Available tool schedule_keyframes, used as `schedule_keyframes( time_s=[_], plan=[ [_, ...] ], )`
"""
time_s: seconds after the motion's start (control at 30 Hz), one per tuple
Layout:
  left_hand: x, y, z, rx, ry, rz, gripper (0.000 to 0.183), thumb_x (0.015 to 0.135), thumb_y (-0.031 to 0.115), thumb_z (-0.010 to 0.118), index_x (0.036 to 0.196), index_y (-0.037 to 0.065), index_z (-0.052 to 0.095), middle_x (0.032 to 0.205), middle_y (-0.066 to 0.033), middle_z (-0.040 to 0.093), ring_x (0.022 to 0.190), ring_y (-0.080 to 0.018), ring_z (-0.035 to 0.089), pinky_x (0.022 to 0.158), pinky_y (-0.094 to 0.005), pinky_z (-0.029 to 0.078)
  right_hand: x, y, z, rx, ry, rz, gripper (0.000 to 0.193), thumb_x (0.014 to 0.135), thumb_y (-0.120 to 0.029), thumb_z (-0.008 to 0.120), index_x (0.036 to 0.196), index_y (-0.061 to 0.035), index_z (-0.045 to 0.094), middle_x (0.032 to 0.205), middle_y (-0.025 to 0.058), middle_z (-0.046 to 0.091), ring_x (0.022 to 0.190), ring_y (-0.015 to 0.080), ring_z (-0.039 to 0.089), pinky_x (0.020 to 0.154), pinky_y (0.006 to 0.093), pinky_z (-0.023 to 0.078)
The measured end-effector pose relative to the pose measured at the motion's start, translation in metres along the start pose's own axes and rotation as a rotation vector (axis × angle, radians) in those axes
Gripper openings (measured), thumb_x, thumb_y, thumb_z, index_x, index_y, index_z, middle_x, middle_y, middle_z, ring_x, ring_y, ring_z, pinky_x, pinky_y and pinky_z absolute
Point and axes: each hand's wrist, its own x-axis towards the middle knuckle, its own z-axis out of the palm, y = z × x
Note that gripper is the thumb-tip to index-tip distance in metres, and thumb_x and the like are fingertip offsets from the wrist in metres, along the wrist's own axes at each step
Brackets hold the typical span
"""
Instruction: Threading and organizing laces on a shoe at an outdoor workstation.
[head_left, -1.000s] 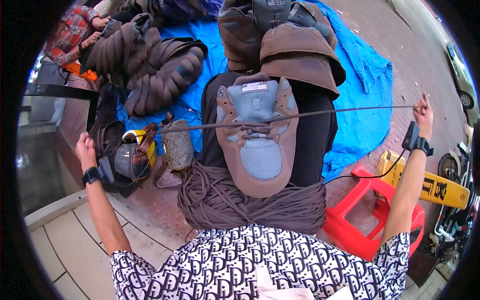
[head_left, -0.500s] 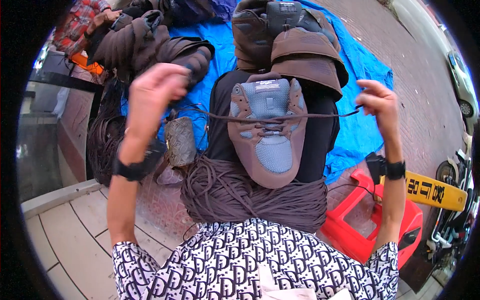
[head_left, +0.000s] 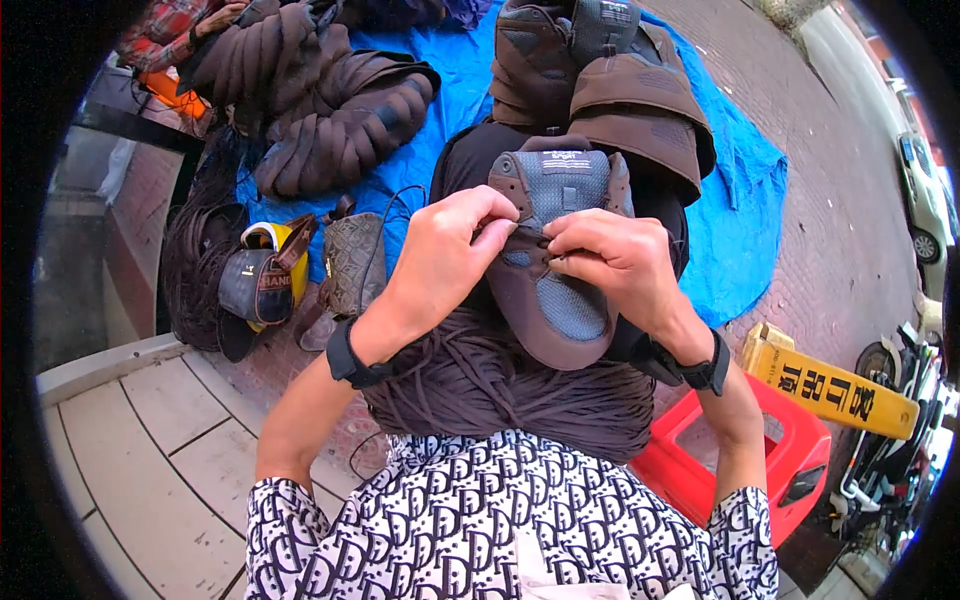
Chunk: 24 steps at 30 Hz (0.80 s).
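A brown shoe (head_left: 560,300) with a grey-blue mesh top lies on my lap, toe toward me. My left hand (head_left: 440,255) and my right hand (head_left: 610,260) meet over its lacing area, each pinching the thin dark lace (head_left: 535,243) against the shoe. Under the shoe, across my knees, sits a thick bundle of dark brown cord (head_left: 500,385). I wear a black band on each wrist. More brown shoes (head_left: 600,80) stand stacked just beyond the one I hold.
A blue tarp (head_left: 740,220) covers the brick ground ahead, with dark brown quilted shoe parts (head_left: 320,110) at its left. A yellow and grey bag (head_left: 265,280) and a patterned pouch (head_left: 352,262) lie left. A red plastic stool (head_left: 740,460) and yellow sign (head_left: 830,385) stand right.
My hands were stretched far apart, pulling the lace taut sideways. They have come together over the middle of the shoe and now pinch the lace close to it.
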Motion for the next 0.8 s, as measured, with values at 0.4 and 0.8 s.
schedule_keyframes(
  time_s=[0.4, 0.8],
  plan=[
    [-0.004, 0.006, 0.009, 0.618, -0.001, 0.433, 0.019, 0.067, -0.002, 0.057, 0.084, 0.003, 0.05, 0.071, -0.0102, 0.046, 0.064, -0.0248, 0.054, 0.053, -0.0326, 0.046, -0.006, 0.004, 0.009, -0.018, 0.09, -0.024, 0.013, 0.061, -0.003, 0.067, 0.072, -0.0017, 0.063, 0.082, 0.0093, 0.064, 0.067, 0.0198, 0.063, 0.059, 0.0259, 0.05],
    [0.007, 0.004, 0.015, 0.443, -0.001, 0.437, 0.017, 0.068, -0.002, 0.054, 0.084, 0.002, 0.05, 0.069, -0.0113, 0.045, 0.061, -0.0267, 0.05, 0.052, -0.0348, 0.044, -0.007, 0.003, 0.017, -0.012, 0.204, -0.049, 0.011, 0.062, -0.011, 0.066, 0.069, -0.0065, 0.059, 0.074, 0.0048, 0.06, 0.062, 0.0215, 0.06, 0.054, 0.0309, 0.048]
  ],
)
